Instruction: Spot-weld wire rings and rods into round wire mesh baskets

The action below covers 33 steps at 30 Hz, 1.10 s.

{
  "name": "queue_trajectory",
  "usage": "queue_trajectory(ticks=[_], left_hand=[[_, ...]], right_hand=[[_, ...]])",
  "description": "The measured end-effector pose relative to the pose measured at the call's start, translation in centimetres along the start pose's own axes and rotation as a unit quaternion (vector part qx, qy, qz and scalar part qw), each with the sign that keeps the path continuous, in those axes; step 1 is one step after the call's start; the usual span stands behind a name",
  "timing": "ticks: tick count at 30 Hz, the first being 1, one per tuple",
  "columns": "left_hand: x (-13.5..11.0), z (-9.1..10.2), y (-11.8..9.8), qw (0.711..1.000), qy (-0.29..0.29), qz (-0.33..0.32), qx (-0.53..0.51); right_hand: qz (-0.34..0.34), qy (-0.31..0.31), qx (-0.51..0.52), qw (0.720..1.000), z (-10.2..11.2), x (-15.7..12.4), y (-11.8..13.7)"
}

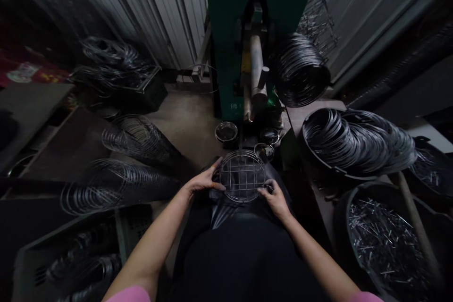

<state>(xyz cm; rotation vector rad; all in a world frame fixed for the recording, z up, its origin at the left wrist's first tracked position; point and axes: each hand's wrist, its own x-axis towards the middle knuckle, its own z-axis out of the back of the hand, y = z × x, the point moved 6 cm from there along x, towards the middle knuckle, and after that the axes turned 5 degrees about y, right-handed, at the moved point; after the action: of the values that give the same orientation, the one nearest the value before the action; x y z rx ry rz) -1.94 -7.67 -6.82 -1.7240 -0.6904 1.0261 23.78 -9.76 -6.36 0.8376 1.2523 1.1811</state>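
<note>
A round wire rack [242, 174] with a crossed grid inside its rings lies level over my lap. At its left rim, my left hand [206, 179] grips it between thumb and fingers. My right hand [275, 199] is closed on the opposite rim, its fingers partly curled; whether a small piece is also in those fingers I cannot tell. Just beyond the rack stands a green machine [230, 71] with a pale metal arm [256, 61] pointing down toward me.
Wire rings fill a tub [339, 167] at right, above a bucket [348, 245] of short wire pieces. A ring coil [300, 71] hangs by the machine. Stacked wire racks [120, 184] stand left, near a crate [28, 264]. Small bowls [226, 132] sit below the machine.
</note>
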Motion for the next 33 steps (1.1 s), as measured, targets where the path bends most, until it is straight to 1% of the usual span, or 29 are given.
queue_trajectory(ticks=[2,3,7,8,12,14,16,18,20,22,24,26,27,28,30,33], left_hand=[[0.1,0.1,-0.3,1.0,0.005,0.002,-0.015],[0.2,0.3,-0.3,1.0,-0.008,0.006,-0.026],[0.8,1.2,0.6,0.992,-0.102,0.044,-0.051],[0.9,1.3,0.8,0.991,-0.114,0.051,-0.052],[1.2,0.9,0.5,0.989,-0.131,0.063,-0.037],[1.4,0.6,0.1,0.985,-0.156,0.07,-0.026],[1.5,0.2,-0.3,0.981,-0.181,0.063,-0.019],[1.4,-0.3,-0.7,0.98,-0.193,0.04,-0.017],[0.9,-0.7,-0.8,0.979,-0.203,0.02,-0.018],[0.2,-1.0,-0.8,0.978,-0.209,0.014,-0.02],[-0.6,-1.4,-0.8,0.979,-0.203,0.018,-0.022],[-1.2,-2.0,-0.9,0.981,-0.188,0.033,-0.019],[-1.4,-2.2,-1.0,0.982,-0.183,0.04,-0.018],[-1.6,-2.4,-1.0,0.983,-0.18,0.044,-0.016],[-1.8,-2.6,-1.3,0.984,-0.175,0.038,-0.004],[-1.9,-2.5,-2.4,0.983,-0.174,-0.017,0.049]], right_hand=[[-0.004,0.002,0.005,1.0,0.1,0.0,-0.4],[-0.006,0.002,0.009,1.0,0.1,0.0,-0.5],[-0.009,-0.01,0.017,1.0,0.4,-0.1,-0.6],[-0.011,-0.013,0.016,1.0,0.4,-0.1,-0.5],[-0.006,-0.012,-0.002,1.0,0.3,-0.4,0.2],[0.003,-0.017,-0.017,1.0,0.4,-0.5,0.5],[0.009,-0.028,-0.032,0.999,0.7,-0.7,0.5],[0.003,-0.034,-0.043,0.998,1.0,-1.0,0.3],[-0.007,-0.025,-0.036,0.999,1.4,-1.3,-0.1],[-0.034,-0.009,0.006,0.999,1.8,-1.7,-0.6],[-0.089,0.003,0.095,0.991,2.5,-2.0,-1.3],[-0.139,-0.001,0.214,0.967,3.3,-2.0,-1.7],[-0.152,-0.007,0.27,0.951,3.8,-1.9,-1.7],[-0.157,-0.012,0.317,0.935,4.3,-1.6,-1.6],[-0.16,-0.02,0.375,0.913,5.2,-1.1,-1.3],[-0.161,-0.009,0.41,0.898,6.0,-0.3,-1.0]])
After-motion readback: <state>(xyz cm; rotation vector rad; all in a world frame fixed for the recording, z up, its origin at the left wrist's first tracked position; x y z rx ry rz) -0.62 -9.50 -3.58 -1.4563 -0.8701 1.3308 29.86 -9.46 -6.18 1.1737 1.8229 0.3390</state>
